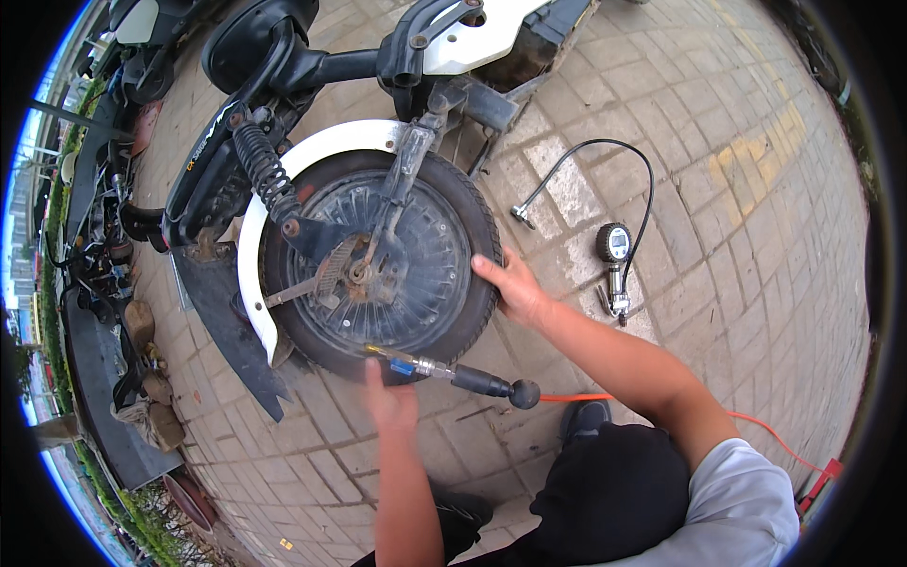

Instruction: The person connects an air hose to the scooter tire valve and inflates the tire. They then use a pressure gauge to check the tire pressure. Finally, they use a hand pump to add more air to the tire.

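A black tyre [480, 231] is mounted on a scooter's rear wheel, with a wide grey hub [430, 274] and a white mudguard [253, 260]. My right hand [518, 291] grips the tyre's right side, thumb on the sidewall and fingers behind the tread. Low on the wheel, my left hand [390, 402] is at the tyre's bottom edge, smeared by motion, its fingers partly hidden. Just above it lies an air-line fitting with a brass tip, a blue lever [402, 367] and a black grip [480, 381]. The brass tip is against the lower wheel; whether it is fixed there cannot be made out.
An orange hose [576, 397] runs right from the fitting to a red object [820, 484]. A digital pressure gauge [616, 244] with a black hose [650, 180] lies on the paving at right. The scooter's coil spring [265, 165] and white body panel [472, 42] are above the wheel.
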